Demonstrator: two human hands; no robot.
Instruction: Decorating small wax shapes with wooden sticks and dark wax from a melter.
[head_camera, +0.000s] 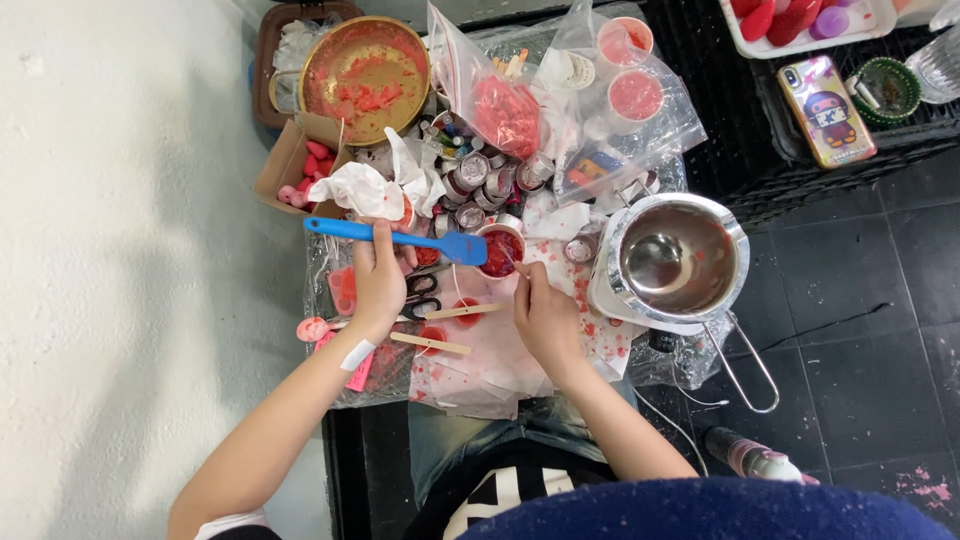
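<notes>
A small desk (385, 385) covered in clear plastic sheet stands between a white floor on one side and black tiles on the other, and it is crowded with wax-stained craft gear. At its far left corner sits a round gold pan (365, 65) smeared with red and pink residue. At the right edge a steel melting pot (678, 260) with a long wire handle rests on a white base, its inside bare and shiny. Along the far edge lie clear plastic bags (560, 95) holding red pieces and small paper cups. Crumpled white tissue (365, 190) lies near the far left, beside a cluster of small metal tins (480, 180).

The left hand (378, 280) is closed around the handle of a blue spatula (395, 236), which lies level across the desk with its blade pointing towards the small cup of red wax (500, 250) at the middle of the desk, just beside it. The right hand (545, 315) pinches a thin stick (515, 266) between its fingertips, the tip reaching to the cup's near rim. Two flat wooden sticks (432, 343) lie on the stained paper at the near edge, between the two hands.
</notes>
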